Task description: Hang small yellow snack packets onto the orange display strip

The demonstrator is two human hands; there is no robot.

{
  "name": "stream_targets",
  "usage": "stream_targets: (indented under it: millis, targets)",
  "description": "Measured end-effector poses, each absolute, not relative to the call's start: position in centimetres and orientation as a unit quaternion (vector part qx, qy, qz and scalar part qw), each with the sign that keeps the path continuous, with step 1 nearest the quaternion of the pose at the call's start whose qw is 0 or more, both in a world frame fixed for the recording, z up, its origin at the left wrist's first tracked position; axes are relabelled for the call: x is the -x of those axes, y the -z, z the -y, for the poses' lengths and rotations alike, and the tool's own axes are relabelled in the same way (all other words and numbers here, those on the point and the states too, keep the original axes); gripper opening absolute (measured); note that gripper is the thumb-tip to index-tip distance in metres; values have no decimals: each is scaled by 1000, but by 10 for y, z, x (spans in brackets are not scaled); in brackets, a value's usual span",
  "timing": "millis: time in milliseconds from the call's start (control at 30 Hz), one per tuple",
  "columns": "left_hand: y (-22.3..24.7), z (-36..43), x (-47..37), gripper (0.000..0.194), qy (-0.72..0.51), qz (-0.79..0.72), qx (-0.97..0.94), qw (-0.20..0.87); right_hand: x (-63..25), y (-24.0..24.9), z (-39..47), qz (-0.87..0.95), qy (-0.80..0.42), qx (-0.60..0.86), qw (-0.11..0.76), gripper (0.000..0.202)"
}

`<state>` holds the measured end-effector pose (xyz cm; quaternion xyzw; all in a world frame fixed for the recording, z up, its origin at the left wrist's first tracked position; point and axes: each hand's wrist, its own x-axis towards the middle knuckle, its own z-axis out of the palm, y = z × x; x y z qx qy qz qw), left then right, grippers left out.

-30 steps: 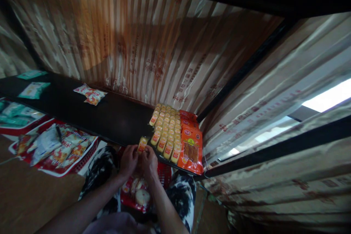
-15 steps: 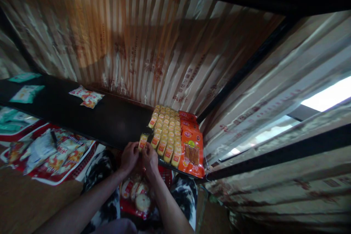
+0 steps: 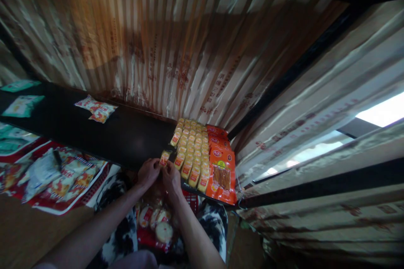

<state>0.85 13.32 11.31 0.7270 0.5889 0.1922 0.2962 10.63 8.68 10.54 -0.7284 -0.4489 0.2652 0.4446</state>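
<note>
Between the fingertips of my left hand (image 3: pixel 149 173) and my right hand (image 3: pixel 171 178) is a small yellow snack packet (image 3: pixel 164 158) with a red label. Both hands pinch its lower end, one from each side, at the front edge of the black shelf (image 3: pixel 132 138). Just right of it stand close rows of matching yellow packets (image 3: pixel 193 151). Orange bags of stick-shaped snacks (image 3: pixel 221 172) lie beside those rows, overlapping one another. Below my hands, between my knees, a red basket (image 3: pixel 148 241) holds round wrapped snacks (image 3: pixel 164 232).
Two white-and-red snack bags (image 3: pixel 100 109) lie farther left on the shelf, with green bags (image 3: pixel 23 106) at its far left. A red basket with a white rim (image 3: pixel 71 207) full of bags stands at lower left. Striped plastic sheeting (image 3: pixel 176 50) hangs behind, and a dark post (image 3: pixel 284 75) rises at right.
The view has shifted slightly. The yellow packet remains pinched in both hands, and the rows beside it look the same.
</note>
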Motion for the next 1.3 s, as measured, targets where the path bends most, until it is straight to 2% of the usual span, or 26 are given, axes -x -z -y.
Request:
stream_targets:
  millis: [167,367,633,800,933,1067,1300]
  targets:
    - [-120,-145,-12,30,-144,-590,-721,333,-110,-106,-95,450,-262,740,426,19]
    - [-121,-150,-16,27,-163,-592,-699,367,-111,-104,-103,463,-232,758,397,18]
    - [-107,-155,-21,24,-248,-569,-680,390,-108,-101,-108,468,-245,721,449,23]
    - [-114,-159,-20,29,-231,-573,-691,375,-104,-101,-114,456,-244,714,472,20]
    - [-116,-165,-21,31,-237,-559,-684,404,-102,-101,-121,450,-216,712,494,20]
    - [-110,-170,-26,31,-295,-520,-667,445,-102,-101,-127,430,-183,729,500,24]
    - [-95,-180,-34,34,-354,-493,-648,461,-98,-93,-136,418,-152,731,517,35]
